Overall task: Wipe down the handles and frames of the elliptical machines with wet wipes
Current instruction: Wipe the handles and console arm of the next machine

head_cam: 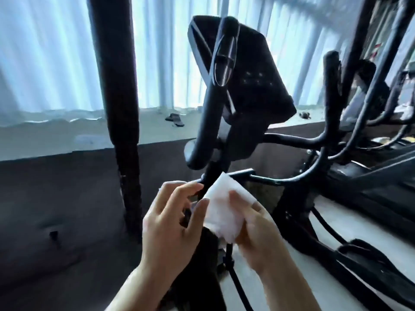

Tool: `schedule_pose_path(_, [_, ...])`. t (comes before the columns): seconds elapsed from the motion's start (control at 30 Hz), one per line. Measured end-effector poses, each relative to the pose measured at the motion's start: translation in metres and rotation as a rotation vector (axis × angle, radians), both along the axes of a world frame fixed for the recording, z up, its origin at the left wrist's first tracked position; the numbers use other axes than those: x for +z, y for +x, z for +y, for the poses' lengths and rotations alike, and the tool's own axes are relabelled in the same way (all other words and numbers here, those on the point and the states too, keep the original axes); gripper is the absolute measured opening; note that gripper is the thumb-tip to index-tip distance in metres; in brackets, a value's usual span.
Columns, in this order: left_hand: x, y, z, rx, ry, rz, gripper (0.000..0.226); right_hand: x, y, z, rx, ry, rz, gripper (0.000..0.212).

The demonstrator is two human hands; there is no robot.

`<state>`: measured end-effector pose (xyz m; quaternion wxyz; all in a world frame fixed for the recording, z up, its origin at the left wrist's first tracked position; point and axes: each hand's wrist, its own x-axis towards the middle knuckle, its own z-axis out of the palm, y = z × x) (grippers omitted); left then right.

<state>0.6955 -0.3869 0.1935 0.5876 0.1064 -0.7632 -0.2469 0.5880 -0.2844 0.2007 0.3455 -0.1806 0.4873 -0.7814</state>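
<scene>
Two bare forearms enter from the near edge, each ending in a bare hand. The left hand [173, 223] and the right hand [258, 230] wear no gloves, rings or watch. No sleeve reaches the visible wrists. The fingernails are short and unpainted.

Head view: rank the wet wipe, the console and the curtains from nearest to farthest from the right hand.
1. Wet wipe: held in the right hand.
2. Console: above, on the machine's mast.
3. Curtains: at the back, behind the machine.
</scene>
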Motion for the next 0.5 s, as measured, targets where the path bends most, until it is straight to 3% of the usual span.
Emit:
schedule_pose_path(0.13, [0.048, 0.033, -0.013, 0.25, -0.299, 0.217, 0.015, 0.047, 0.005, -0.027, 0.089, -0.101, 0.147, 0.019])
schedule_pose_path(0.27, [0.113, 0.05, -0.04, 0.251, -0.205, 0.308, 0.02, 0.127, 0.019, -0.061, 0.029, -0.341, 0.338, 0.022])
schedule_pose_path(0.43, [0.185, 0.05, -0.066, 0.09, -0.015, 0.387, 0.027, 0.25, 0.027, -0.109, -0.733, -0.732, 1.324, 0.034])
schedule_pose_path(0.5, [0.201, 0.05, -0.07, 0.076, -0.011, 0.389, 0.029, 0.284, 0.026, -0.126, -0.82, -0.741, 1.709, 0.036])
